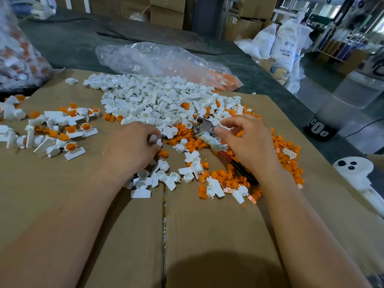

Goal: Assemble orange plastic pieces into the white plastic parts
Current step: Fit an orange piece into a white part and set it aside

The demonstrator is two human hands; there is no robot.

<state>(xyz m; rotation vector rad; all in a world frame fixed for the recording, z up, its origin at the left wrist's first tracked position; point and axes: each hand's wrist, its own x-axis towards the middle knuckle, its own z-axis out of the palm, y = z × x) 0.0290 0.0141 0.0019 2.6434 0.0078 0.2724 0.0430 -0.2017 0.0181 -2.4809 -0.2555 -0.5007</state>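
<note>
One small white plastic part (154, 139) is held in the curled fingers of the left hand (133, 146), low over the brown cardboard surface (62, 194) at the near edge of the heap. A second white part (224, 127) is pinched between thumb and forefinger of the right hand (247, 140), just beside the steel head of a single pliers-like tool (202, 125). The tool's wrapped handle runs under that hand.

The loose white plastic parts (158, 96) are piled beyond both hands in one broad heap, too many to be counted. A smaller scatter of about a dozen lies between the two wrists. The ribbed orange plastic pieces (288, 161) are spread in one drift under and to the right of the right hand, likewise beyond counting.

Well to the left, a group of assembled white parts with orange pieces seated in them (70, 129) is seen; roughly ten orange faces can be made out.

One crumpled clear plastic bag (158, 59), with orange pieces in its right end, lies behind the heap.
</note>
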